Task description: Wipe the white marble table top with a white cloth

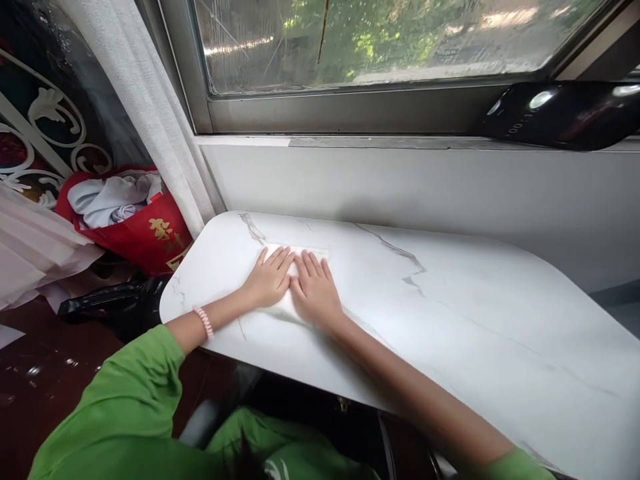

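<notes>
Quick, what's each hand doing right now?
Left hand: open, palm flat on the white sheet.
Right hand: open, flat on the same sheet, beside the left.

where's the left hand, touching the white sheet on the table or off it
Touching. The head view shows the left hand lying palm down, fingers flat, right on the white sheet.

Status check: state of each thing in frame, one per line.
left hand: open, flat, palm down on the white sheet
right hand: open, flat on the white sheet, against the left hand
white sheet: lying flat on the table, pinned under both hands
window: looks shut, glass streaked
curtain: pulled aside to the left
red bag: open at the top, clothes inside
</notes>
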A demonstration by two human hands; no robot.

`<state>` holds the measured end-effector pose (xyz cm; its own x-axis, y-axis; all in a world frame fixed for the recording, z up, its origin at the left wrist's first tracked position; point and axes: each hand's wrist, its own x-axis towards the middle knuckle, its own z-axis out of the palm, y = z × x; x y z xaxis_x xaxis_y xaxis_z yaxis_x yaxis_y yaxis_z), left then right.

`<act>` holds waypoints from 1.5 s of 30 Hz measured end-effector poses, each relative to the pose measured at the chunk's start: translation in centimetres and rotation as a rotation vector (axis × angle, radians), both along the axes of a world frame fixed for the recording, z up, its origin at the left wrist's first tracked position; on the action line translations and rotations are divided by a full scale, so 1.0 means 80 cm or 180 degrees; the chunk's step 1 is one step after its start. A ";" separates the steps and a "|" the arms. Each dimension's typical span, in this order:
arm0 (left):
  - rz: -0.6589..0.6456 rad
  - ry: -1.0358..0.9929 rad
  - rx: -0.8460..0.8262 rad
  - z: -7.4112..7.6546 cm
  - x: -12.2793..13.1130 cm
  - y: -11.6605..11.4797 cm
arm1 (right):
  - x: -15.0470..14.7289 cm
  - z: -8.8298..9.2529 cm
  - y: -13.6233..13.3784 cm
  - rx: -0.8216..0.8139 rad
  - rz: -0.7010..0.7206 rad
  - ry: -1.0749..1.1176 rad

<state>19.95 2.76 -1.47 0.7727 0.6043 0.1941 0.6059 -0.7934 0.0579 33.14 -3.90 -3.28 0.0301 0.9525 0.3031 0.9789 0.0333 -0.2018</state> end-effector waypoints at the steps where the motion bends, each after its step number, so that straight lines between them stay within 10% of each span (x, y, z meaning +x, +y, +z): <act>1: -0.0023 -0.0012 -0.0008 0.001 -0.009 -0.018 | -0.007 0.000 -0.018 0.0061 0.0036 -0.0042; 8: 0.0142 0.0009 -0.0072 0.012 -0.059 -0.121 | -0.048 0.002 -0.106 0.0398 0.0592 -0.0140; 16: 0.0223 0.0202 -0.0134 0.013 -0.063 -0.124 | -0.048 0.005 -0.099 0.0151 0.0879 -0.0062; 21: 0.0235 0.0254 -0.0111 0.012 -0.058 -0.064 | -0.042 0.004 -0.043 -0.0009 0.0869 -0.0072; 32: 0.0467 0.0104 -0.0122 0.015 -0.013 0.195 | -0.024 0.006 0.205 0.0014 0.0212 0.0133; 45: 0.0620 0.0085 -0.0102 0.006 -0.005 0.215 | -0.009 -0.003 0.233 0.0125 0.0224 0.0185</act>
<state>19.56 19.94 -0.99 0.6452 0.7485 0.1535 0.7495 -0.6590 0.0632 32.39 14.72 -3.54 -0.0179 0.9403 0.3400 0.9605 0.1107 -0.2555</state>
